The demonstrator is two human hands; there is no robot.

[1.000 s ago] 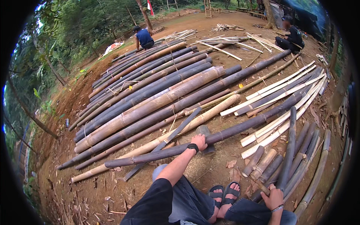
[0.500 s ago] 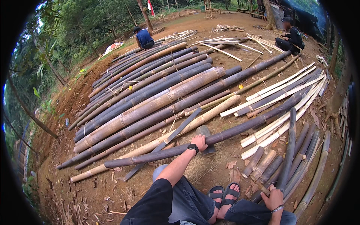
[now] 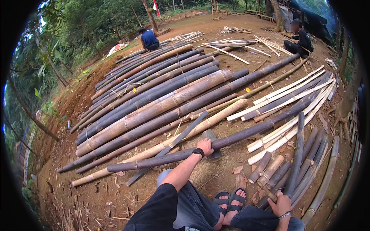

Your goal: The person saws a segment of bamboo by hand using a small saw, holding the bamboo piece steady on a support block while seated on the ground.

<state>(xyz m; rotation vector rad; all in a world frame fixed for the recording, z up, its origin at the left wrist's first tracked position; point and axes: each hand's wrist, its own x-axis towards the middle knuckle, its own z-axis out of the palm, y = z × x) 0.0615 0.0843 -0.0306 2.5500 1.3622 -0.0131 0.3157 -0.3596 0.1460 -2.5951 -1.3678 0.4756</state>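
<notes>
A long dark bamboo pole (image 3: 250, 133) crosses in front of me, resting over a short, thick bamboo piece (image 3: 214, 154). My left hand (image 3: 205, 146), with a black watch at the wrist, is closed round the pole just beside that support. At the lower right my right hand (image 3: 280, 205) closes on the end of a short brown wooden handle (image 3: 267, 191); what lies at its other end cannot be made out. Cut bamboo lengths (image 3: 270, 168) lie just beyond the right hand. A flat dark bamboo strip (image 3: 169, 146) passes under the pole on the left.
A wide row of bamboo poles (image 3: 154, 104) fills the ground ahead. Pale split strips (image 3: 287, 131) lie to the right, near longer dark pieces (image 3: 322, 184). One person (image 3: 149, 39) crouches at the far left; another person (image 3: 300, 40) sits at the far right.
</notes>
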